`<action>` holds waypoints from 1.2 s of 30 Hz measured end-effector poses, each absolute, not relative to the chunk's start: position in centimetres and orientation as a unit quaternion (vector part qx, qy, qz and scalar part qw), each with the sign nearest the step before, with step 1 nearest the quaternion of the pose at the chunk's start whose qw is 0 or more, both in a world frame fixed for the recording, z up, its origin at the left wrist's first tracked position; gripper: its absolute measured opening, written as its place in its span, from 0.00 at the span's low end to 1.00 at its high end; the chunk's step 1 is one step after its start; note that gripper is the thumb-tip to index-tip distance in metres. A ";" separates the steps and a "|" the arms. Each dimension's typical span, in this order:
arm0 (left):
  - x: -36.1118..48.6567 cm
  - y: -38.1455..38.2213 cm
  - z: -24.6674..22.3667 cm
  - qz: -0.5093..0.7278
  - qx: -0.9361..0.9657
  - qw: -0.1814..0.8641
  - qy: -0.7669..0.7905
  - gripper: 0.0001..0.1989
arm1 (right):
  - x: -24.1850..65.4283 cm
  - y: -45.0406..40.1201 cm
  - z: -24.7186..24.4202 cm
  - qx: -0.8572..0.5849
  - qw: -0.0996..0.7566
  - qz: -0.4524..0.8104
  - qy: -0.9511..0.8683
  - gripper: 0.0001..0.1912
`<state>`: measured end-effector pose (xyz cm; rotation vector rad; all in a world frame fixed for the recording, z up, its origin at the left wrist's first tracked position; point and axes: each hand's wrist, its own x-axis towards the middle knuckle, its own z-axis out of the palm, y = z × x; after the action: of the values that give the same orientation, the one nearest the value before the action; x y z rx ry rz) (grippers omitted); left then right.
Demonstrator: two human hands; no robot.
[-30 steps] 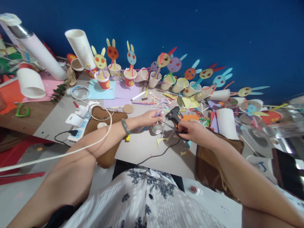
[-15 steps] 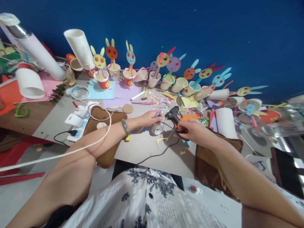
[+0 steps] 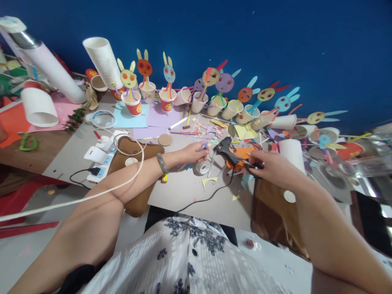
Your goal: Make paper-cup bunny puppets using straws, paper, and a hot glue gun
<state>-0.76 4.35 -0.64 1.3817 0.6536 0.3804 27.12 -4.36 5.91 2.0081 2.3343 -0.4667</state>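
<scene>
My left hand [image 3: 196,152] is closed in a pinch over the table, holding a small purple-and-blue strip [image 3: 203,145]; its exact kind is too small to make out. Below that hand lies a roll of clear tape [image 3: 202,167]. My right hand [image 3: 268,163] is closed around the black handles of scissors [image 3: 256,166], whose blades are hard to see. Between the hands a black glue gun [image 3: 226,149] rests on the table, its cord [image 3: 211,197] running toward me. Orange paper [image 3: 241,153] lies beside the gun.
Paper cups with rabbit-faced figures [image 3: 132,107] line the blue wall. Paper scraps [image 3: 211,131] litter the middle. At left are a power strip [image 3: 99,167], a white cable [image 3: 138,171] and stacked cups [image 3: 102,61]. Brown pouches [image 3: 275,208] flank the work spot.
My right hand has moved right with the scissors, away from my left hand and past the glue gun. My left hand has stayed nearly still with the strip.
</scene>
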 end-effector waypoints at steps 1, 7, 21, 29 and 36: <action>-0.8 4.3 -0.6 0.172 0.618 0.708 0.295 0.08 | 27.8 -4.2 5.9 0.675 0.011 -0.140 0.724 0.09; -0.8 4.2 0.0 0.162 0.618 0.705 0.308 0.08 | 31.4 -2.8 3.6 0.779 -0.020 -0.100 0.619 0.10; -0.6 4.3 -0.6 0.170 0.601 0.721 0.299 0.08 | 32.4 -1.6 2.9 0.804 0.029 -0.090 0.587 0.12; -0.7 4.4 -0.6 0.164 0.614 0.717 0.287 0.08 | 32.5 -1.9 3.1 0.794 0.005 -0.111 0.598 0.08; -0.8 4.3 -0.5 0.170 0.617 0.717 0.277 0.08 | 23.1 -4.0 2.4 0.662 -0.232 -0.291 0.651 0.16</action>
<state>-0.83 4.31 -0.47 1.3658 0.6120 0.3769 23.10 -3.99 2.43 2.4561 2.4154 -1.0791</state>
